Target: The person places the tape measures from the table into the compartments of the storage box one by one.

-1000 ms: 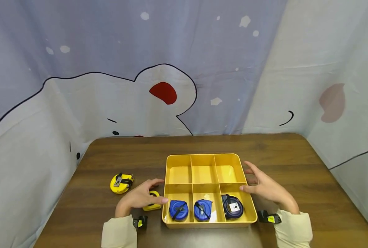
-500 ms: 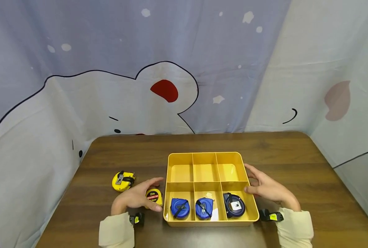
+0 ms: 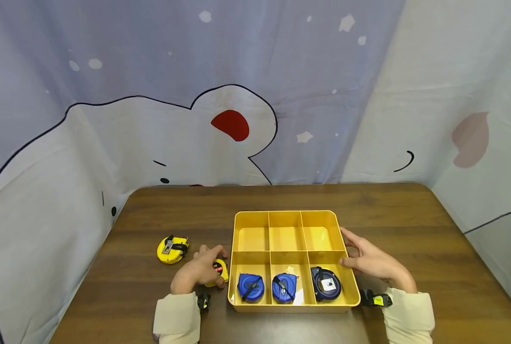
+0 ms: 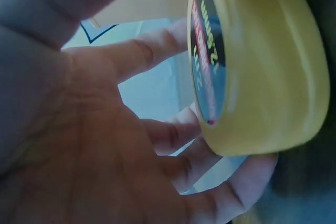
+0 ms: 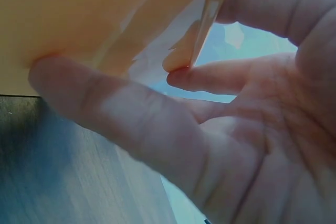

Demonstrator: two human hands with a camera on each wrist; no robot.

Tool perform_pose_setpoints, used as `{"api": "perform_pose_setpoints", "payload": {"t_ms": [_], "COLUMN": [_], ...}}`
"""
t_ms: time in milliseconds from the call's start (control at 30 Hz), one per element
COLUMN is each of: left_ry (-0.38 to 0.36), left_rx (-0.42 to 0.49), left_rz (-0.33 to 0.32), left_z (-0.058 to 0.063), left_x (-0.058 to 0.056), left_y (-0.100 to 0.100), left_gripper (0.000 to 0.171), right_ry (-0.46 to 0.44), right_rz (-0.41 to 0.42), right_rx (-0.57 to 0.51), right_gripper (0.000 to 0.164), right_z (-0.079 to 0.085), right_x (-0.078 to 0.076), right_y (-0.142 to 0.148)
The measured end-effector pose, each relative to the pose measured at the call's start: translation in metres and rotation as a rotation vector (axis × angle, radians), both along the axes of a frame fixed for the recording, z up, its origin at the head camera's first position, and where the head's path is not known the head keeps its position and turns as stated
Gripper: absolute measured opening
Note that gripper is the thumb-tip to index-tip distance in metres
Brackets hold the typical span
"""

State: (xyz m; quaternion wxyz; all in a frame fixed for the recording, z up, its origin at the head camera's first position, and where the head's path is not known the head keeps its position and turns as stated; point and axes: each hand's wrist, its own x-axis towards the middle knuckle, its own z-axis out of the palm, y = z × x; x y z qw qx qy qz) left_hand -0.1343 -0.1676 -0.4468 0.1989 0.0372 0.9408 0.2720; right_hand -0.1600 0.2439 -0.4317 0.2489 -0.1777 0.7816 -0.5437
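Observation:
My left hand [image 3: 198, 270] grips a yellow tape measure [image 3: 219, 270] on the table, just left of a yellow compartment box [image 3: 291, 309]. In the left wrist view, the fingers curl about the tape measure [image 4: 262, 66], and its round label faces the palm. At the box's right side, my right hand [image 3: 373, 260] holds the wall, thumb over the rim and fingers outside. The front compartments hold a blue tape measure [image 3: 251, 287] at left, another blue tape measure [image 3: 284, 288] in the middle and a dark blue tape measure [image 3: 326, 284] at right.
A second yellow tape measure [image 3: 172, 249] with a black strap lies farther left on the wooden table [image 3: 384, 210]. The back row of the box has bare compartments. A patterned curtain [image 3: 315, 95] hangs behind the table.
My left hand has moved from beside the box's left wall onto the yellow tape measure and curled its fingers about it. My right hand has closed in on the box's right wall.

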Motion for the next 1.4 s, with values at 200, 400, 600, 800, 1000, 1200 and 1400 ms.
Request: {"api": "perform_pose_setpoints", "payload": {"t_ms": [200,400,600,800,1000,1200,1400], "left_ry": [-0.005,0.0,0.019,0.045,0.1,0.118,0.148], "left_rx": [-0.062,-0.09,-0.116,-0.132,-0.135,-0.159,-0.157], "left_rz": [0.055,0.065,0.049,0.009,-0.035,-0.058,-0.118], "left_z": [-0.001,0.001,0.006,0.025,0.054,0.088,0.112], "left_x": [0.003,0.002,0.003,0.003,0.011,0.024,0.026], "left_y": [0.007,0.012,0.011,0.011,0.015,0.024,0.036], "left_gripper": [0.048,0.051,0.048,0.047,0.046,0.04,0.039], "right_ry": [-0.025,-0.026,-0.041,-0.044,-0.04,-0.019,-0.002], "right_rz": [0.019,0.008,0.011,0.005,0.002,0.016,-0.003], "right_rx": [-0.026,-0.03,-0.005,-0.02,-0.002,0.014,0.034], "right_gripper": [0.087,0.085,0.086,0.085,0.085,0.084,0.083], "right_z": [-0.002,-0.001,-0.001,0.003,0.004,0.002,0.002], "right_x": [0.004,0.004,0.004,0.001,0.001,0.0,0.001], "right_y": [0.004,0.006,0.006,0.003,0.003,-0.001,-0.004]}}
